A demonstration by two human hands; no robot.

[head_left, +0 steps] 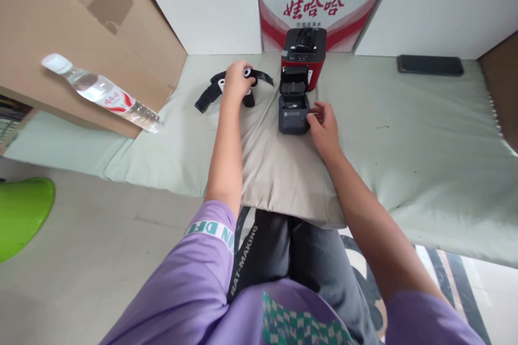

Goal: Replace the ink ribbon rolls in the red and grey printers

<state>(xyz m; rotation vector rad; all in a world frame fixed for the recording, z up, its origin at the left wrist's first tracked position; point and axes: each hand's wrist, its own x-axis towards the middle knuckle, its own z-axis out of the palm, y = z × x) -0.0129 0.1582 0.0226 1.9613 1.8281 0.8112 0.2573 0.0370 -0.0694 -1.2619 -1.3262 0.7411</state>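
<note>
We brace the open grey label printer [293,114] on the beige cushion [279,172] with our loosely curled right hand [324,126], while our left hand [237,80] grips a black ribbon roll [247,97] just left of it.

I see a red-and-black printer [303,56], a dark grey printer [293,113], a beige cushion [279,172], a pale green sheet [424,134], and purple sleeves [190,285].

Both arms outstretched, left grip [236,81] curled

On the bed [404,161], the small printer [293,113] lies just before the tall printer [302,56]; the rolls [247,97] lie left, the phone [429,65] far right.
</note>
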